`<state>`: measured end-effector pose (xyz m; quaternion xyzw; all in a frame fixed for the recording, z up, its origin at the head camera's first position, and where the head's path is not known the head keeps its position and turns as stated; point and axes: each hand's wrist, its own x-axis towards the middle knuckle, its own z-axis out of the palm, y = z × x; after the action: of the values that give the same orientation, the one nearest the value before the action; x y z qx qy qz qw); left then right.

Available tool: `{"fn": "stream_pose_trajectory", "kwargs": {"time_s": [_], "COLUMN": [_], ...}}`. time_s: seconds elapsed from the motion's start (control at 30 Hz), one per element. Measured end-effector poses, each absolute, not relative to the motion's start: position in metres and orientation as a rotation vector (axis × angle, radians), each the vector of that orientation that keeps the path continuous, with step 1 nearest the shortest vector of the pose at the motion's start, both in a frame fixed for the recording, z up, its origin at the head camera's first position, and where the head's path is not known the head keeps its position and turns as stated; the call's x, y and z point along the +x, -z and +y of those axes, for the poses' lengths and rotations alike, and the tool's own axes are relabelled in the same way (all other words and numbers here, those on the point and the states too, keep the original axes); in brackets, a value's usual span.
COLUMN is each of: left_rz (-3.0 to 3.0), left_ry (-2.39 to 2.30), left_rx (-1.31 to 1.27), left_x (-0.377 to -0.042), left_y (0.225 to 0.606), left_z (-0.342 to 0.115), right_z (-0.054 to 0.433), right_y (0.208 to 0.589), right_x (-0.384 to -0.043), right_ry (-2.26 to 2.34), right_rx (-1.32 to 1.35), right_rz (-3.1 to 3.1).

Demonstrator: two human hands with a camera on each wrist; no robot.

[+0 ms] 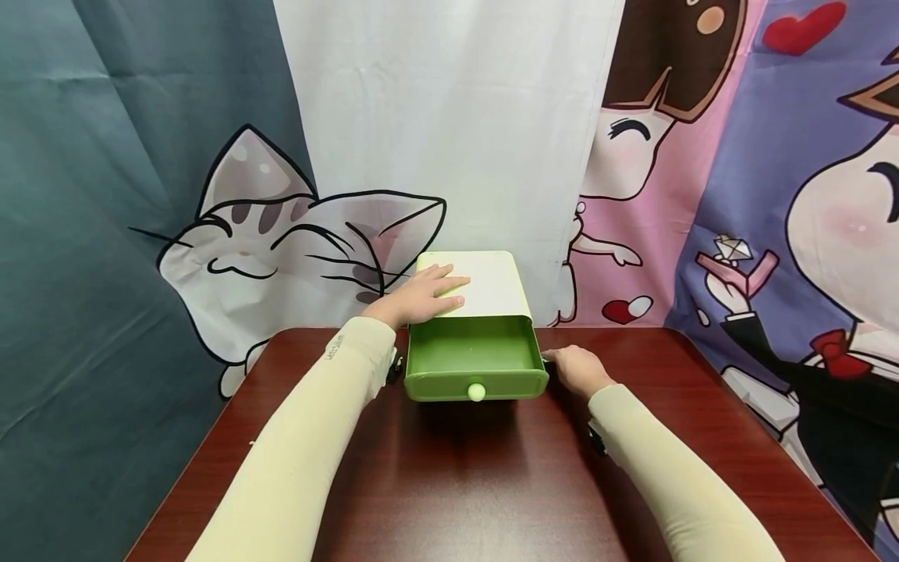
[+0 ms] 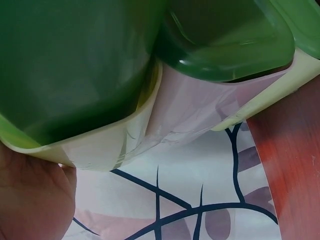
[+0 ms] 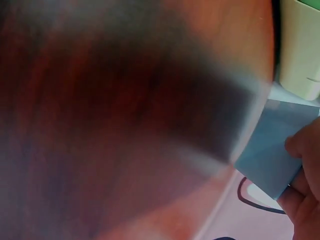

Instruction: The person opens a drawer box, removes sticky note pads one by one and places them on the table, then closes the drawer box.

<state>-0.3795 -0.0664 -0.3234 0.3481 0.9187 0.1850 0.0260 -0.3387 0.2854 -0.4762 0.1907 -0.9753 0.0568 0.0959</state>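
Observation:
A small tabletop drawer cabinet point(image 1: 495, 285) with a pale top stands at the table's back. Its top green drawer point(image 1: 431, 386) is pulled out and looks empty inside; a round pale knob point(image 1: 476, 392) sits on its front. My left hand point(image 1: 424, 295) rests on the cabinet top, fingers spread. To the right of the drawer is my right hand point(image 1: 577, 370). It pinches a flat grey-blue rectangular piece point(image 3: 270, 145) between thumb and fingers, seen in the right wrist view. In the left wrist view, a pink casing point(image 2: 185, 100) with another green drawer point(image 2: 240, 50) shows under the top one.
The dark red-brown table point(image 1: 485, 492) stretches toward me. A tiny pale speck point(image 1: 252, 442) lies on its left side. Behind the cabinet hangs a printed cloth point(image 1: 449, 117) with a cartoon cat and figures.

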Motion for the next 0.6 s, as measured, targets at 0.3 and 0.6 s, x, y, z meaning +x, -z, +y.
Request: {"fn": "stream_pose_trajectory", "kwargs": {"time_s": [0.3, 0.6], "left_rz": [2.83, 2.831], "left_ry": [-0.595, -0.589], "left_rx": [1.074, 1.067], "left_x": [-0.377, -0.376], "left_y": [0.323, 0.321], "left_z": [-0.068, -0.067], "right_z": [0.282, 0.282], "right_y": [0.488, 0.497], "right_x": [-0.337, -0.331], "right_ry": [-0.131, -0.172], "right_rx": [0.591, 0.678], "right_rz": [-2.88, -2.832]}}
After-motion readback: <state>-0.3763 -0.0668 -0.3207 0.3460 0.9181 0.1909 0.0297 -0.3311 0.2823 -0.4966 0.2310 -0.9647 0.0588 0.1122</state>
